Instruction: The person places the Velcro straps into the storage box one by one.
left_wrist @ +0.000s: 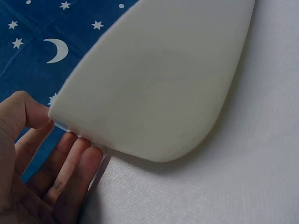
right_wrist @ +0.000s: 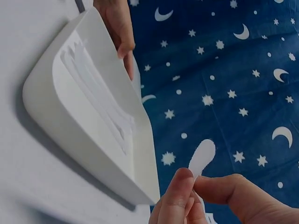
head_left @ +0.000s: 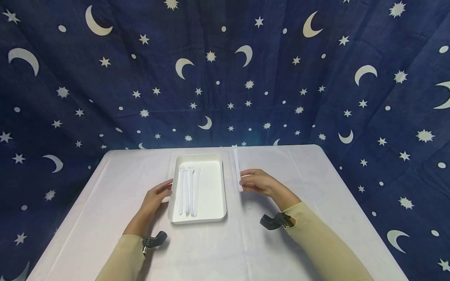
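A white rectangular tray [head_left: 213, 187] lies on the table with several narrow white straps [head_left: 190, 191] side by side in its left half. My left hand [head_left: 154, 199] is at the tray's left side, fingertips touching the outer wall; the left wrist view shows the fingers [left_wrist: 84, 163] fairly straight against it. To the right of the tray, my right hand [head_left: 258, 182] pinches another white strap [head_left: 237, 166] near its lower end. This strap points away from me. Its rounded tip [right_wrist: 202, 154] sticks out between thumb and forefinger in the right wrist view.
A white cloth covers the table [head_left: 207, 249]. Behind and beside it hangs a dark blue curtain [head_left: 225, 70] with moons and stars. Each wrist wears a black camera mount [head_left: 154, 239].
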Demonstrator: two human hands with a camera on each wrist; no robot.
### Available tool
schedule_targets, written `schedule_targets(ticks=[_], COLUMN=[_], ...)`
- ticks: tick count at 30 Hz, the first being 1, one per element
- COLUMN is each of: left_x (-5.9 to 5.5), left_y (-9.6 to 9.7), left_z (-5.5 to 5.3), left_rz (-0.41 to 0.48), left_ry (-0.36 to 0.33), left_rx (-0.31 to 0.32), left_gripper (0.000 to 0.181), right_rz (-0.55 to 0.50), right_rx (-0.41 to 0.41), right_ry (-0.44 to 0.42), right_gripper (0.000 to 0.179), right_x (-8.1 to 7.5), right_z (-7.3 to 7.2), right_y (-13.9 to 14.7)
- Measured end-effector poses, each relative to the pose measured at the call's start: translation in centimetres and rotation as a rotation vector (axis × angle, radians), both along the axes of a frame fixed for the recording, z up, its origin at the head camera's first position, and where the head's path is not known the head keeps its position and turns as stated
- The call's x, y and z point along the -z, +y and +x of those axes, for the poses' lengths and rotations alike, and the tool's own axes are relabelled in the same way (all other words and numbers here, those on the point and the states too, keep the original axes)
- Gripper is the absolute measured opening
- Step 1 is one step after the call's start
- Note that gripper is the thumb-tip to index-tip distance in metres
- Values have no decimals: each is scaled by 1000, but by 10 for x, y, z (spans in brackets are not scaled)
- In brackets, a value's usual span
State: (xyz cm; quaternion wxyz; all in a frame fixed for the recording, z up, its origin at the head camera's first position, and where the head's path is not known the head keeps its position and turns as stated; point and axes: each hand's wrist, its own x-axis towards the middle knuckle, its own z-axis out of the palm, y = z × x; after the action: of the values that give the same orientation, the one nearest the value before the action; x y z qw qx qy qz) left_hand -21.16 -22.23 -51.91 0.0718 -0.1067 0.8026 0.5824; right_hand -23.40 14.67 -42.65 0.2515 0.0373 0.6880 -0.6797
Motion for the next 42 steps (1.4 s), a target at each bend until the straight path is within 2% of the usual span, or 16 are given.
schedule_targets(ticks=[14, 21, 31, 36, 42], left_x=[1, 1, 0, -2, -1], left_y=[1, 0, -2, -2, -1], left_z=[0, 1, 0, -1, -1], left_rz=[-9, 2, 1, 12, 16], left_ry=[6, 10, 2, -1, -13], left_rx=[3, 11, 11, 9, 6], left_gripper=[60, 59, 59, 59, 60], right_rz=[-1, 44, 82, 73, 95], right_rx=[-26, -38, -91, -83, -38], right_ry=[-35, -59, -36, -47, -47], right_gripper=[52, 50, 47, 49, 51], right_x=[6, 11, 19, 21, 30], right_z=[5, 7, 9, 6, 2], right_y=[-45, -63, -90, -101, -110])
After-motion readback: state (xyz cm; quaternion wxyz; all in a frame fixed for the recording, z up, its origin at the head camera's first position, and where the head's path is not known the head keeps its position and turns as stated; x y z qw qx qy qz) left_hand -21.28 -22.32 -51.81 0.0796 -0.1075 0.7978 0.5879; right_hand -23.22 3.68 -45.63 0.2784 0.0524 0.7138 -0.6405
